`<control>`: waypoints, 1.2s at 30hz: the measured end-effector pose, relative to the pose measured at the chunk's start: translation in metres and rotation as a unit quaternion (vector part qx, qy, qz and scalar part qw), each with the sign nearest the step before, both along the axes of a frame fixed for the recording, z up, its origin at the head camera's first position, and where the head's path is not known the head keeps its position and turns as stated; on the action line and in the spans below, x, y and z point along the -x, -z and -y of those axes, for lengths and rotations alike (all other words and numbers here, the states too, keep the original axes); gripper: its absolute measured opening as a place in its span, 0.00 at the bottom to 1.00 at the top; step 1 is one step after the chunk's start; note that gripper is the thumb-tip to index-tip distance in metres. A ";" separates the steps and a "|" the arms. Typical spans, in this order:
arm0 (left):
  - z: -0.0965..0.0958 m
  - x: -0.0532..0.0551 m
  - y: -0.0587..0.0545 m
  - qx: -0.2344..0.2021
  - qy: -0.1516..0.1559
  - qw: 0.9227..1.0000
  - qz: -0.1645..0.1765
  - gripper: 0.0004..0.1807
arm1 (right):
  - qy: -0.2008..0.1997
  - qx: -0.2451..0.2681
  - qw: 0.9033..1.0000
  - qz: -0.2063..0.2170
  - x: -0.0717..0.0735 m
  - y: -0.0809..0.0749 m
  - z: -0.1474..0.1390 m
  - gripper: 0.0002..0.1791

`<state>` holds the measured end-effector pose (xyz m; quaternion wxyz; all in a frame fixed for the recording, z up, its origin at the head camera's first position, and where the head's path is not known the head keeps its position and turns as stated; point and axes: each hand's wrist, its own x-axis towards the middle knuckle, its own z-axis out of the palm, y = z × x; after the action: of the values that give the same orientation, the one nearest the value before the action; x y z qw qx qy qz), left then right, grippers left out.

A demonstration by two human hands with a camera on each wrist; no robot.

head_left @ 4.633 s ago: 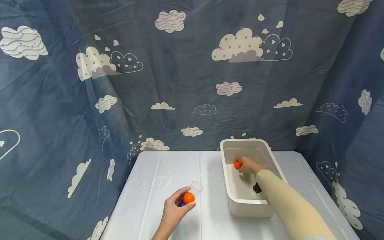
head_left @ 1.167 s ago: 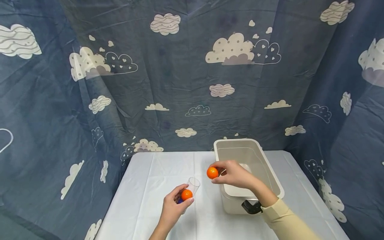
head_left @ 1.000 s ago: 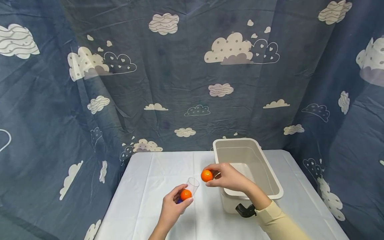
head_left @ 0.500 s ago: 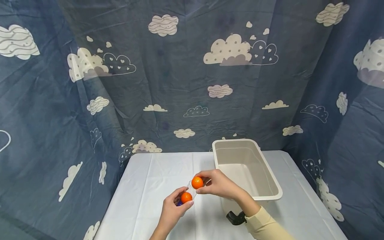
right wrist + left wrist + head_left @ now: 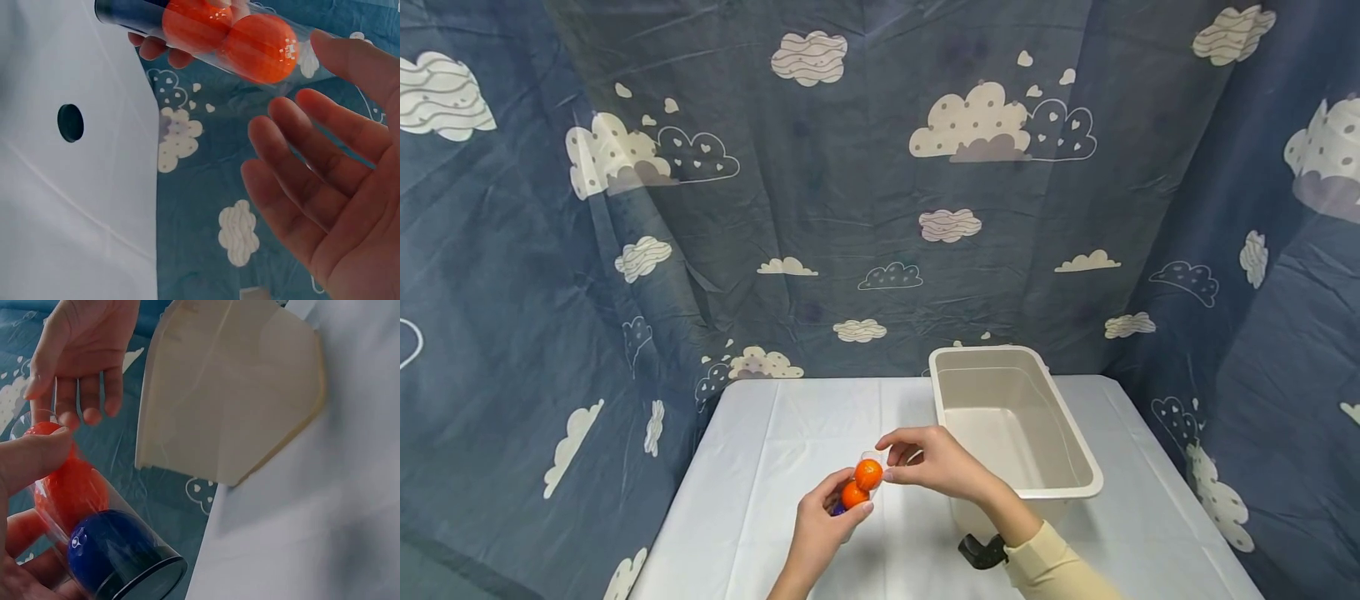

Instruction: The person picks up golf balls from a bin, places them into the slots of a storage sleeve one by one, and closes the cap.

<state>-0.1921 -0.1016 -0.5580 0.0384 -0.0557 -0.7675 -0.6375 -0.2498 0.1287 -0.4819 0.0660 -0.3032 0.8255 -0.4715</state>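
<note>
My left hand (image 5: 818, 523) grips a clear cylindrical tube (image 5: 160, 582), tilted with its mouth away from me. A blue ball (image 5: 112, 547) sits at the bottom of the tube. Above it is one orange ball (image 5: 853, 496), and a second orange ball (image 5: 868, 474) lies nearest the mouth. The left thumb (image 5: 37, 456) lies across the tube's side. My right hand (image 5: 942, 463) is just right of the mouth, holding nothing. Its fingers (image 5: 294, 162) are loosely bent and apart from the balls in the right wrist view.
A deep beige bin (image 5: 1078, 492) stands on the right of the white-covered table (image 5: 790, 433). A dark round thing (image 5: 70, 123) shows on the white surface in the right wrist view. Cloud-patterned blue cloth (image 5: 820, 217) hangs around the table. A black device (image 5: 982, 552) sits at my right wrist.
My right hand has brought an orange ball from the bin leftward to the tube and let it go inside. The left hand keeps its grip and has shifted slightly left.
</note>
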 end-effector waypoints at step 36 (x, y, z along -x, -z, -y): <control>0.048 -0.007 0.004 -0.017 -0.093 0.995 -0.041 0.26 | 0.104 -0.128 0.985 -0.049 0.034 0.116 0.092 0.23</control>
<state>-0.1849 -0.1496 -0.5622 0.1302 -0.0093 -0.7558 -0.6416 -0.2838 0.0363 -0.5978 0.0139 -0.2274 0.9082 -0.3512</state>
